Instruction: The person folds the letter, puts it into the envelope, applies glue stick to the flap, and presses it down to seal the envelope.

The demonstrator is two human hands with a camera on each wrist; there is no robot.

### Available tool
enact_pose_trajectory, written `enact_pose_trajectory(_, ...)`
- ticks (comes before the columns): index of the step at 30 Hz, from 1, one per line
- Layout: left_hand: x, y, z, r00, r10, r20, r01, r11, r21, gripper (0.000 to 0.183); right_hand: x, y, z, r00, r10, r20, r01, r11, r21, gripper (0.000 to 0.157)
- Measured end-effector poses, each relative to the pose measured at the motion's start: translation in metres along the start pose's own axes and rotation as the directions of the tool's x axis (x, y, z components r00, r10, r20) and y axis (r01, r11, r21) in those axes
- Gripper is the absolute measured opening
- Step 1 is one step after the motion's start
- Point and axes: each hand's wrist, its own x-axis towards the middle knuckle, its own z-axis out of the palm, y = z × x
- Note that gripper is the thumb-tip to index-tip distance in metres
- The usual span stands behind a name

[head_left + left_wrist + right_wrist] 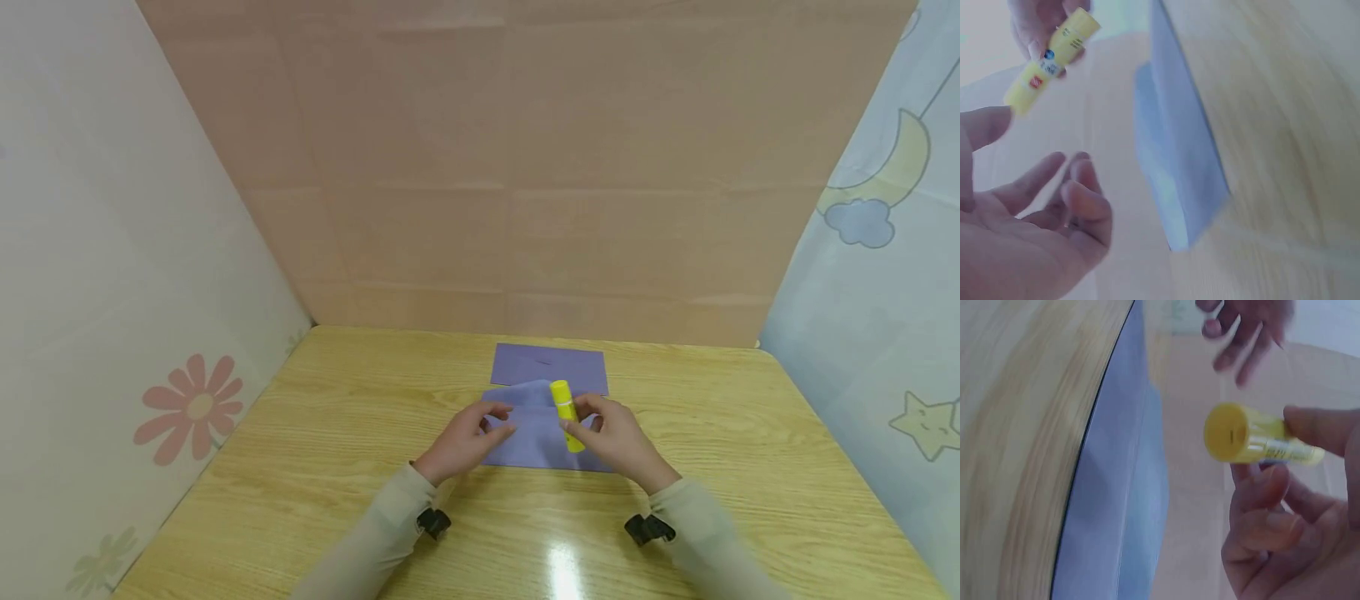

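My right hand (621,435) pinches a yellow glue stick (564,408) between thumb and fingers, tilted above a purple envelope (528,446). In the right wrist view the end of the glue stick (1229,434) toward the camera is a hollow round base. The left hand (463,439) hovers by the envelope's left side, its fingers loosely bent and holding nothing. In the left wrist view a gap separates the left thumb and fingers, with the glue stick (1047,69) beyond them. The envelope's lighter flap (525,394) stands partly raised along its far edge.
Behind the envelope, a second purple envelope or folded paper (555,364) lies flat on the wooden table (360,400). A brown backdrop (510,208) rises at the table's far edge, with printed cloth walls on both sides. Black bands circle both wrists.
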Motion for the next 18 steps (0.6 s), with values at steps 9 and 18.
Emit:
enact_pose_trajectory(9, 0.003, 0.013, 0.0, 0.998, 0.049, 0.039, -0.033, 0.939, -0.343, 0.038, 0.002, -0.026, 0.023, 0.931, -0.147, 0.335, 0.042, 0.952, 0.302, 0.036)
enact_pose_trajectory(18, 0.001, 0.011, -0.004, 0.999, 0.006, -0.032, -0.018, 0.931, -0.366, 0.034, 0.004, -0.033, 0.03, 0.931, -0.143, 0.336, 0.038, 0.952, 0.302, 0.034)
